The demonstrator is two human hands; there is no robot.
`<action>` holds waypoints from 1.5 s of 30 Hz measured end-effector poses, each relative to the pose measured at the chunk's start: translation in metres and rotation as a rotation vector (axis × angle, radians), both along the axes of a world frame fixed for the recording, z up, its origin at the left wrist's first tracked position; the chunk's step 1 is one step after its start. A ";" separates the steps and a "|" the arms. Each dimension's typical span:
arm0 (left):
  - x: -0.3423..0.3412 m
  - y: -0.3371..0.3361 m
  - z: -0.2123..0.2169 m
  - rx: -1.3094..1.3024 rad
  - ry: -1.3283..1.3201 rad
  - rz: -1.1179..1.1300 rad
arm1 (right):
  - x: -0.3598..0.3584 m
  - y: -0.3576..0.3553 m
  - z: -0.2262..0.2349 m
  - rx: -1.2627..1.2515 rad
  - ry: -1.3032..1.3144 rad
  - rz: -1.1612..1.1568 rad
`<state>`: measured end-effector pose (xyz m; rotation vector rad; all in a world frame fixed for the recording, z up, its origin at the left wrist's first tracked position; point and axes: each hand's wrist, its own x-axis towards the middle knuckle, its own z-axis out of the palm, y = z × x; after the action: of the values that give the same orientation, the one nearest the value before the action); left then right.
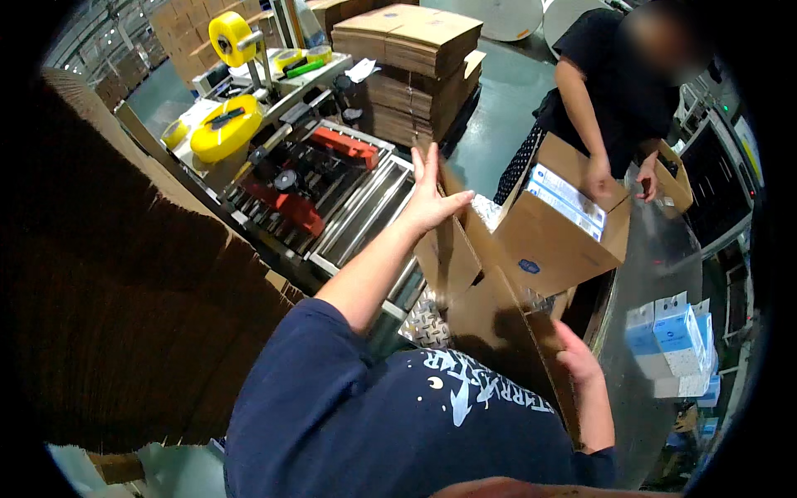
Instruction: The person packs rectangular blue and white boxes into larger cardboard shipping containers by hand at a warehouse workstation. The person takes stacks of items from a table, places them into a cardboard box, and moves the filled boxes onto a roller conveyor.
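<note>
Nearest us, a stack of flat corrugated cardboard sheets [124,274] fills the left of the view, its ribbed edges facing us. Our dark blue sleeves come up from the lower edge. Our right hand [577,357] grips the lower edge of a flattened cardboard box [490,307], fingers wrapped around the board with the thumb on the near face. Our left hand [432,195] reaches higher, fingers stretched straight and flat against the box's upper flap, thumb spread out to the side, pressing rather than closing on it. The box stands tilted between our two hands, partly unfolded, above a metal tread-plate surface [427,328].

Just beyond, an open carton [552,236] rests on a shiny metal table [664,274], with white and blue packs [569,203] lying inside. Another person [610,83] in a dark shirt leans over it, one hand on the packs. More blue and white small boxes [677,340] sit at the right of the table.

To the left stands a carton-sealing machine [315,178] with rollers and red parts, and yellow tape rolls [226,126] beside it. Farthest off, a pile of flat cartons [415,62] sits on the green floor [498,108].
</note>
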<state>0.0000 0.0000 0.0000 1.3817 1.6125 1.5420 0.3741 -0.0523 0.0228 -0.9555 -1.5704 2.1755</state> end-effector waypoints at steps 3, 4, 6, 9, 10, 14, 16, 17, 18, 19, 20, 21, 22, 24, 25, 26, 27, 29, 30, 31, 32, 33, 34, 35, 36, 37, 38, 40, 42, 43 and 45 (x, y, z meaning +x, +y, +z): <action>-0.022 -0.006 0.038 -0.122 0.127 -0.160 | 0.005 0.011 0.020 0.219 -0.120 -0.096; -0.027 -0.009 0.045 -0.180 0.243 -0.207 | -0.005 0.011 0.035 0.303 -0.260 -0.198; -0.043 -0.022 0.059 -0.064 0.358 -0.330 | 0.027 0.033 0.041 0.602 -0.350 -0.330; -0.059 -0.019 0.078 0.018 0.468 -0.760 | -0.003 0.072 0.060 0.630 -0.288 -0.660; -0.043 -0.017 0.077 -0.052 0.488 -0.944 | -0.020 0.079 0.049 0.781 -0.445 -0.543; -0.011 -0.013 0.021 -0.752 1.205 -1.056 | -0.106 0.028 -0.016 1.154 -0.719 0.258; -0.025 -0.011 0.018 -0.686 0.995 -1.381 | -0.096 0.029 -0.037 1.374 -0.944 0.411; -0.019 -0.021 0.022 -0.545 0.864 -1.576 | -0.084 0.036 -0.036 1.324 -1.016 0.458; -0.013 -0.031 0.029 -0.409 0.712 -1.769 | -0.069 0.046 -0.035 1.318 -1.036 0.535; 0.009 -0.048 0.048 -0.203 0.703 -1.960 | -0.058 0.053 -0.025 1.188 -1.047 0.593; 0.015 -0.058 0.064 -0.276 0.790 -1.966 | -0.046 0.064 -0.019 0.797 -0.891 0.444; 0.008 -0.051 0.041 -0.289 0.651 -1.945 | -0.041 0.076 -0.010 0.442 -0.705 0.293; -0.003 -0.035 0.040 -0.445 0.693 -1.731 | -0.049 0.087 0.009 0.578 -0.638 0.280; -0.013 -0.017 0.043 -0.587 1.083 -1.239 | -0.078 0.098 0.045 1.079 -0.438 0.124; -0.011 -0.017 0.038 -0.556 1.390 -0.947 | -0.093 0.100 0.057 1.249 -0.423 -0.119; -0.008 -0.022 0.022 -0.495 1.369 -0.892 | -0.102 0.104 0.066 1.367 -0.518 -0.190; -0.010 -0.031 0.005 -0.442 1.352 -0.830 | -0.112 0.111 0.068 1.486 -0.607 -0.259; -0.024 -0.045 -0.014 -0.409 1.117 -0.653 | -0.125 0.104 0.045 1.552 -0.780 -0.138; -0.020 -0.056 0.004 -0.438 1.298 -0.416 | -0.125 0.090 0.039 1.820 -0.835 -0.069; -0.044 -0.070 -0.010 -0.453 1.153 -0.208 | -0.136 0.064 0.044 1.477 -0.748 -0.105; -0.076 -0.086 -0.040 -0.521 0.657 -0.323 | -0.130 0.046 0.029 1.336 -0.689 -0.089; -0.090 -0.088 -0.064 -0.573 0.149 -0.417 | -0.111 0.038 0.013 1.335 -0.670 -0.109; -0.054 -0.088 -0.058 -0.611 0.003 -0.451 | -0.092 0.038 -0.012 1.306 -0.661 -0.126; -0.029 -0.087 -0.038 -0.651 -0.123 -0.459 | -0.061 0.043 -0.032 1.419 -0.656 -0.173; -0.027 -0.085 -0.076 -0.360 -0.468 -0.687 | -0.029 0.047 -0.048 1.540 -0.631 -0.202; -0.028 -0.078 -0.099 -0.566 -0.628 -0.676 | 0.005 0.051 -0.061 1.462 -0.810 -0.274; -0.012 -0.078 -0.125 -0.710 -0.519 -0.451 | 0.039 0.062 -0.065 1.174 -0.952 -0.298; 0.001 -0.074 -0.218 -1.061 -0.403 -0.019 | 0.098 0.087 -0.070 0.720 -1.086 -0.414; 0.008 -0.090 -0.271 -1.229 -0.448 0.028 | 0.154 0.099 -0.130 0.586 -0.945 -0.601; 0.011 -0.100 -0.257 -1.152 -0.492 -0.083 | 0.166 0.096 -0.153 0.565 -0.848 -0.653; -0.036 -0.115 -0.221 -0.825 -0.539 -0.002 | 0.128 0.090 -0.172 0.375 -0.541 -0.628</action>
<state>-0.0356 -0.1149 -0.2214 0.4683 1.5926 0.9270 0.5019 0.0382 -0.1489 -1.7034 -1.5148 1.2049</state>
